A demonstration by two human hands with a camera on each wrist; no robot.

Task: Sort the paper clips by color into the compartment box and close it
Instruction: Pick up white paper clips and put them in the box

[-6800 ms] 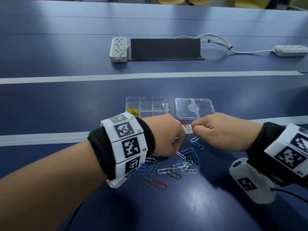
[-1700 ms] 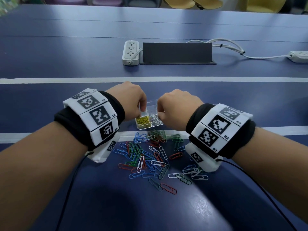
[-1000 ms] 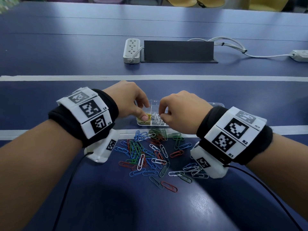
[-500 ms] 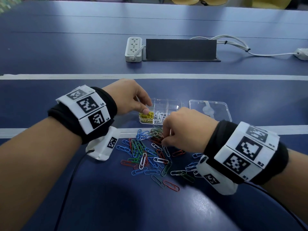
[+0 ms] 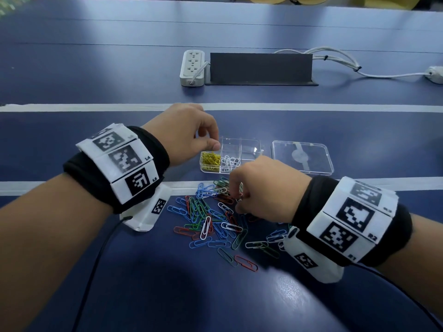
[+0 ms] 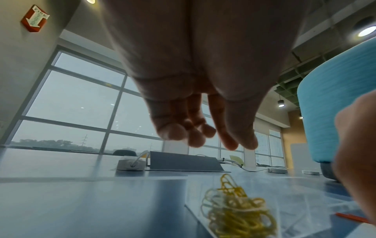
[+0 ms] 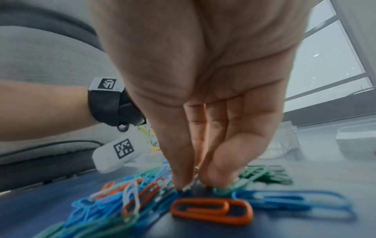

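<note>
The clear compartment box [image 5: 249, 144] stands open, with yellow clips [image 5: 211, 160] in its near-left cell and white clips [image 5: 230, 162] in the cell beside it. Its lid [image 5: 302, 157] lies flat to the right. A mixed pile of paper clips [image 5: 211, 219] in blue, green, red and white lies in front of the box. My left hand [image 5: 212, 143] hovers at the box's left end with loosely curled fingers [image 6: 195, 141] that hold nothing, above the yellow clips [image 6: 234, 211]. My right hand [image 5: 236, 200] is down in the pile, thumb and forefinger pinching a whitish clip [image 7: 190, 186].
A white power strip [image 5: 193, 67] and a dark cable cover [image 5: 261, 68] lie at the back, with white cables [image 5: 335, 61] running right. White tape lines [image 5: 72, 107] cross the blue table. An orange clip [image 7: 211, 211] and a blue clip [image 7: 293, 201] lie beside my right fingertips.
My right hand has come back from the box's white-clip cell and dropped onto the pile, closing on a clip. The left hand has stayed at the box's left end.
</note>
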